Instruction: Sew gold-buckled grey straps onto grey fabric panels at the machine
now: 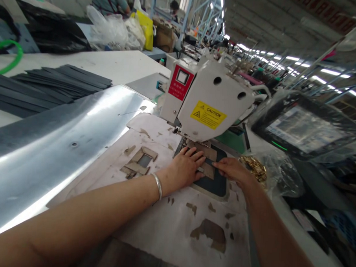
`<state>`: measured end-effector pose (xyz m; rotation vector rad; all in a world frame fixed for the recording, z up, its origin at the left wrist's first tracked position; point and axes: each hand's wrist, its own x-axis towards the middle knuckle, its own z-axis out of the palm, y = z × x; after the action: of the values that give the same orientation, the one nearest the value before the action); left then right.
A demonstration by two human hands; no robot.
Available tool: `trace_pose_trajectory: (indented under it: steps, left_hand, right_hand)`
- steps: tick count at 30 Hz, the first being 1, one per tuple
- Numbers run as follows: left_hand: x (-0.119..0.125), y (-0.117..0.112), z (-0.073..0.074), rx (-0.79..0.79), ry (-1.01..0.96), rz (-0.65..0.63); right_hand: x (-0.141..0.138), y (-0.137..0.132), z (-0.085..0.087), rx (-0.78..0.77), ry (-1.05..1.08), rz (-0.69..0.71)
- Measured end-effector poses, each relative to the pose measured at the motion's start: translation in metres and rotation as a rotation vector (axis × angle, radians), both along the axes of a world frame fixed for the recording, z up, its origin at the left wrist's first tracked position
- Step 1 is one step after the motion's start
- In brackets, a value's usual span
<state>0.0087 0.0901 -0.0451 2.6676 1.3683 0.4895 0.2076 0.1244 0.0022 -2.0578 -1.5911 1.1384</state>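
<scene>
My left hand (186, 166) lies flat with fingers stretched out on a small tan piece (209, 169) under the head of a white sewing machine (207, 99). My right hand (233, 169) comes in from the right, its fingertips pressed on the same piece over a dark plate (212, 184). A silver bangle (158, 185) sits on my left wrist. The machine's needle area is partly hidden behind my fingers.
A worn white template board (174, 216) covers the bed, with a shiny metal sheet (56, 140) at left. Dark strips (50, 84) are stacked at back left. A bag of gold metal parts (254, 167) and a screen (305, 129) stand at right. People work far behind.
</scene>
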Motion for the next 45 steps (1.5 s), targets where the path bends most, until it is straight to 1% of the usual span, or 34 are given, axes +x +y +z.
trace_pose_trajectory:
  steps: [4,6,10,12,17,19,23,27,37,45]
  left_hand:
    - [0.006,0.004,-0.005,0.019,-0.004,-0.012]
    - [0.006,0.004,-0.007,0.034,-0.016,-0.025]
    - [0.005,0.003,-0.007,0.070,-0.040,-0.033]
    - [0.004,0.002,-0.005,0.065,-0.042,-0.028]
    - [0.004,0.001,0.002,-0.005,-0.011,-0.022]
    - [0.005,0.001,0.003,-0.021,0.000,-0.024]
    - [0.006,0.003,0.001,-0.021,0.002,-0.017]
    - [0.006,0.002,0.003,-0.035,0.015,-0.020]
    - [0.006,0.002,0.005,-0.054,0.035,-0.019]
    - [0.006,0.001,0.008,-0.061,0.061,-0.014]
  right_hand:
    - [-0.002,0.000,0.000,-0.039,0.015,-0.031]
    - [0.000,0.002,-0.001,-0.025,-0.007,-0.021]
    - [0.005,0.005,0.000,0.186,-0.148,0.068]
    - [0.006,0.004,0.002,0.222,-0.109,0.080]
    - [0.008,-0.002,0.004,0.083,0.273,-0.071]
    - [0.010,-0.003,0.001,0.055,0.355,-0.110]
    - [0.012,-0.003,-0.003,0.043,0.389,-0.154]
    - [0.010,-0.004,-0.003,0.027,0.417,-0.191]
    - [0.001,-0.008,-0.007,0.065,0.490,-0.315]
    - [-0.003,-0.009,-0.008,0.085,0.461,-0.363]
